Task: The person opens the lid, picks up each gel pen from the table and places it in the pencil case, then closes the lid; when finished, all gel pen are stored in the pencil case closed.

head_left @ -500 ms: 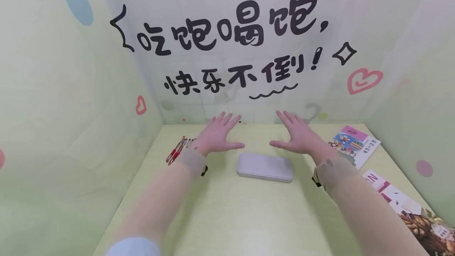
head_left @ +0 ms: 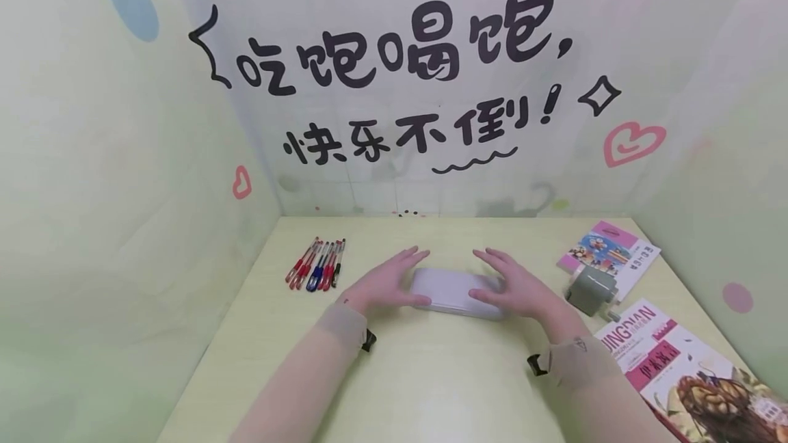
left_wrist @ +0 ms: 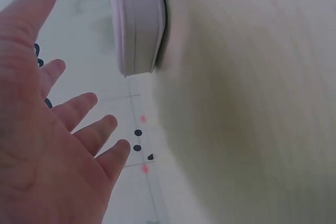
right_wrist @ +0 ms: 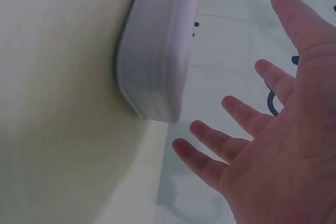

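Note:
A pale lilac case (head_left: 452,286) with rounded corners lies flat on the table, its lid down. A seam runs round its side in both wrist views. My left hand (head_left: 388,284) is at the case's left end, fingers extended and thumb spread. At the right end is my right hand (head_left: 520,286), its thumb overlapping the case in the head view. In the left wrist view, a gap shows between the case (left_wrist: 139,24) and the left fingers. The right wrist view likewise shows the right fingers apart from the case (right_wrist: 157,51).
Several red, blue and black pens (head_left: 317,264) lie at the table's back left. On the right are a pink-edged booklet (head_left: 637,255), a grey-green boxy device (head_left: 589,290) and a magazine (head_left: 659,354). Printed walls (head_left: 394,183) close off the back and sides.
Both hands have come down and back toward me, from beyond the case to its two ends. The pens and the grey-green device, earlier partly or wholly covered by the arms, are now visible.

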The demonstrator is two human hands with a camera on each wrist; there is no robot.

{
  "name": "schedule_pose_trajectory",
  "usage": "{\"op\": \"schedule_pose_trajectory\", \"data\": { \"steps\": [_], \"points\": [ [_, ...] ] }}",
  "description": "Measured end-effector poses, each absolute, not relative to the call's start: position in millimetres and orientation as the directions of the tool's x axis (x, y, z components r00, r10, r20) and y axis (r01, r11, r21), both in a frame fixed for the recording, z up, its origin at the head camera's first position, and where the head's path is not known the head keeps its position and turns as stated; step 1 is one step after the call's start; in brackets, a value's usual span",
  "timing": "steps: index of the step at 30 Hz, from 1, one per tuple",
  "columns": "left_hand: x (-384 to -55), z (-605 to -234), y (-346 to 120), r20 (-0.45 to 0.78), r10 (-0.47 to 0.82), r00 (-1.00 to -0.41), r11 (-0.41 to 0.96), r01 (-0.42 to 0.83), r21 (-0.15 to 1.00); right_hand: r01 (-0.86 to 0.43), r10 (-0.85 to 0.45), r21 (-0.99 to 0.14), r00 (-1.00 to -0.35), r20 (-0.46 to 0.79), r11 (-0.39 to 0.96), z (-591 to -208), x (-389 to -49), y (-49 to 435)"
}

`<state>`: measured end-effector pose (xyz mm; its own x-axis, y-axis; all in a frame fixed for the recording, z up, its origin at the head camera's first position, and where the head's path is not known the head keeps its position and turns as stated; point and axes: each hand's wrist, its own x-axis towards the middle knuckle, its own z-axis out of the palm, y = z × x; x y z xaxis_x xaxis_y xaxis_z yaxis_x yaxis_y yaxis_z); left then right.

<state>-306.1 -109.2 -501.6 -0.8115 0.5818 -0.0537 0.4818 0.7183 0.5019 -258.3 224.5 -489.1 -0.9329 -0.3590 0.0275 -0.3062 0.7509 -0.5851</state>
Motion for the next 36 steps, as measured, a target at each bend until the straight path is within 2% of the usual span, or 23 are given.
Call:
{"op": "schedule_pose_trajectory", "data": {
  "steps": [6,15,22,36],
  "points": [
    [-298.3,-520.4,-114.6,-0.068,0.574,-0.816,0.676,0.425,0.603,-0.296,-0.323,-0.604,-0.944,0.067,0.74,-515.4,-244.5,230.6],
    [-289.0,-538.8,-118.9,-0.042,0.57,-0.821,0.652,0.421,0.631,-0.258,-0.257,-0.714,-0.96,0.113,0.651,-542.7,-227.1,240.9],
    [-283.1,-550.8,-118.1,0.004,0.544,-0.839,0.614,0.401,0.68,-0.29,-0.242,-0.672,-0.956,0.167,0.682,-552.6,-224.3,248.7],
    [-288.8,-554.4,-127.3,0.055,0.529,-0.847,0.572,0.404,0.714,-0.29,-0.229,-0.668,-0.956,0.181,0.685,-558.3,-231.1,249.5]
  ]
}}
